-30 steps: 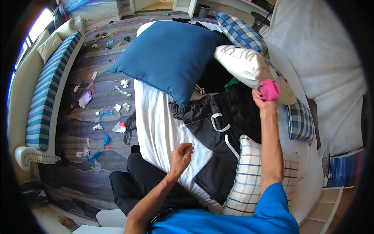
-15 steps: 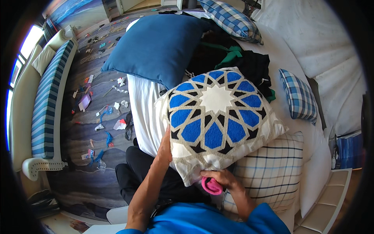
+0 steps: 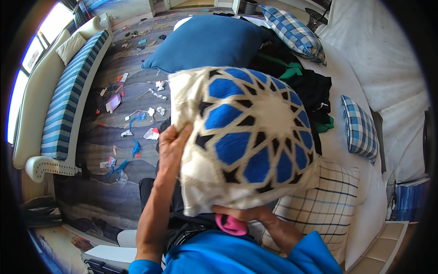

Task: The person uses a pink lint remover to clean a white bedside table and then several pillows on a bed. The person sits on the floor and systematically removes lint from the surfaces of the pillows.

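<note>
A cream throw pillow (image 3: 269, 112) with a blue and black star pattern is held up in front of me, tilted with its left side raised. My left hand (image 3: 172, 144) grips its left edge, thumb on the near face. At the bottom edge, my right hand (image 3: 248, 213) is closed on the pillow, its fingers partly hidden beneath. A bright pink bundle of cloth (image 3: 233, 226) with a dark inside sits against the right hand's underside; it appears held there too. Right of that hand lies a cream plaid pillow (image 3: 319, 201) on the bed.
Beyond lies a large plain blue pillow (image 3: 205, 43) beside dark clothes (image 3: 315, 86) with a green strip. Blue checked pillows (image 3: 360, 128) rest on the white bed sheet (image 3: 340, 75). Scraps litter the grey floor (image 3: 100, 196); a striped sofa (image 3: 75, 98) stands left.
The patterned pillow has been lifted and turned, its left side rising. My left hand has moved up and left with its edge; my right hand and the pink cloth have shifted slightly left.
</note>
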